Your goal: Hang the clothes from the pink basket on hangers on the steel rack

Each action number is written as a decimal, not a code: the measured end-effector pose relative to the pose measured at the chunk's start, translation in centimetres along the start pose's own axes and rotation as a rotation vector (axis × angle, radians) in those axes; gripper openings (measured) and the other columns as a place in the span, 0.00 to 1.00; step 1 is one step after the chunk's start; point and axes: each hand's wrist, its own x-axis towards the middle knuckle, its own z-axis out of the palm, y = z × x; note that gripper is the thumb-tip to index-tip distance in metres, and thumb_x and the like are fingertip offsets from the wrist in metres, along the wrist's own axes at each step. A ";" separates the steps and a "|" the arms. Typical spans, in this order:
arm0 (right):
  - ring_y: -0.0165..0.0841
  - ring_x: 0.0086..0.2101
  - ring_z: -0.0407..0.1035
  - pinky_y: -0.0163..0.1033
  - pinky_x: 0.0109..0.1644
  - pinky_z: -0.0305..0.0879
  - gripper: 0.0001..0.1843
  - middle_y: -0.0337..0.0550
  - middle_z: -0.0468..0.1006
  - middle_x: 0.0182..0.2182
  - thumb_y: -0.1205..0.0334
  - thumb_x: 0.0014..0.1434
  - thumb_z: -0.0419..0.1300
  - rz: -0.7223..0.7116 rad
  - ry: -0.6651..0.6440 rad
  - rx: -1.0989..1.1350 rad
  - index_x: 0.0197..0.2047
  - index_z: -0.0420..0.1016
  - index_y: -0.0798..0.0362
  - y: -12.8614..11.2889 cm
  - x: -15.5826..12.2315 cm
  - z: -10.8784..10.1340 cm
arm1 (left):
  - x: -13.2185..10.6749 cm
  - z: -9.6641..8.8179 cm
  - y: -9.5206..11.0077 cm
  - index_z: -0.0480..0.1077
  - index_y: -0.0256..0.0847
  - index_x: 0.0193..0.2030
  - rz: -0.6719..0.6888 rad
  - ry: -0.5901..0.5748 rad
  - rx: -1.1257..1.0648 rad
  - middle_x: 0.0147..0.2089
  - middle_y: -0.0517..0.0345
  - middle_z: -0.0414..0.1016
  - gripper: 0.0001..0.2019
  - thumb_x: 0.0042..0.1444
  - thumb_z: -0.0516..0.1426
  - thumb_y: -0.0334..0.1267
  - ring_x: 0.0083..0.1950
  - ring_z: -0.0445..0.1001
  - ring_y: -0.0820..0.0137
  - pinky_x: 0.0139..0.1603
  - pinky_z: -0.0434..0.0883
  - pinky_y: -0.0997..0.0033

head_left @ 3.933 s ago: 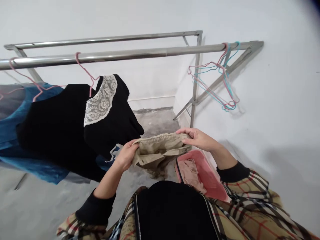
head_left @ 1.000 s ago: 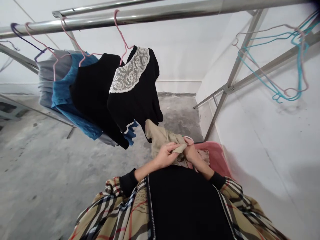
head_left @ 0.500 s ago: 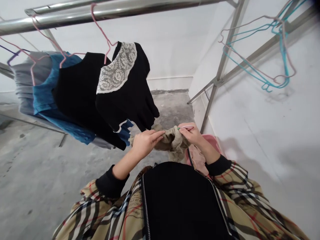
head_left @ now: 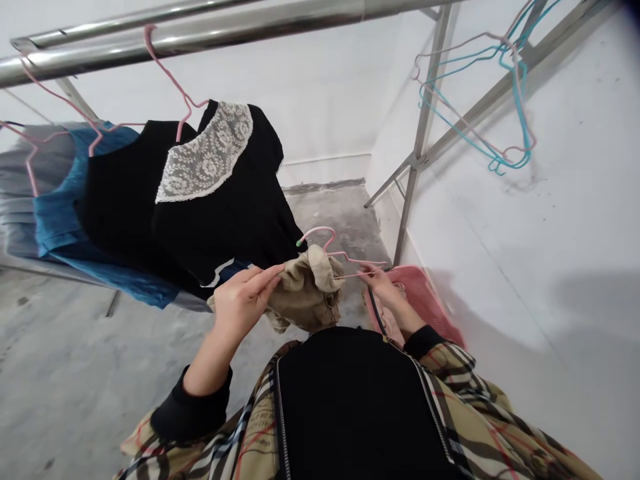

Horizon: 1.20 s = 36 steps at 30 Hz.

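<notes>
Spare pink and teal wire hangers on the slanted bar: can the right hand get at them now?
Probably, but not freely. Nothing stands between the right hand and the spare pink and teal wire hangers above it, but its grip is on a pink wire hanger running into the khaki garment.

The rail (head_left: 200, 30) is shiny smooth metal; below it, matt khaki cloth (head_left: 303, 293), thin pink hanger (head_left: 345, 257), rough concrete floor (head_left: 75, 360).

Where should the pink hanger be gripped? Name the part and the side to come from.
Grip the pink hanger at its bare neck under the hook, coming from above. The hook stands clear of the khaki garment, which bunches over one end. The right hand pinches the other.
</notes>
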 end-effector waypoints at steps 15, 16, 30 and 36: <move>0.29 0.21 0.65 0.35 0.26 0.61 0.10 0.34 0.72 0.18 0.57 0.47 0.59 0.161 -0.172 0.140 0.33 0.74 0.52 -3.1 2.8 1.9 | -2.4 -0.6 -5.6 0.81 0.46 0.45 -0.133 0.132 0.024 0.30 0.58 0.77 0.10 0.62 0.58 0.39 0.30 0.74 0.71 0.32 0.69 0.74; 0.30 0.21 0.64 0.35 0.26 0.61 0.09 0.34 0.72 0.18 0.58 0.47 0.59 0.154 -0.152 0.136 0.33 0.75 0.51 -3.5 2.9 1.6 | -2.8 -0.4 -6.1 0.80 0.46 0.45 -0.151 0.135 0.053 0.30 0.58 0.77 0.10 0.62 0.58 0.40 0.30 0.73 0.71 0.32 0.69 0.73; 0.35 0.32 0.74 0.36 0.35 0.68 0.19 0.41 0.81 0.34 0.57 0.52 0.65 -0.189 -0.640 -0.430 0.47 0.81 0.53 -12.0 -1.9 -2.2 | -5.5 5.0 -5.3 0.80 0.41 0.46 -0.426 0.067 -0.088 0.27 0.58 0.75 0.13 0.63 0.55 0.41 0.29 0.72 0.72 0.32 0.67 0.76; 0.42 0.47 0.71 0.48 0.49 0.69 0.28 0.50 0.77 0.50 0.50 0.62 0.60 -0.706 -0.281 -0.854 0.63 0.68 0.48 -14.9 -0.9 -4.2 | -4.8 5.8 -5.9 0.80 0.42 0.42 -0.480 0.029 -0.424 0.35 0.56 0.82 0.12 0.60 0.57 0.44 0.35 0.78 0.69 0.38 0.74 0.72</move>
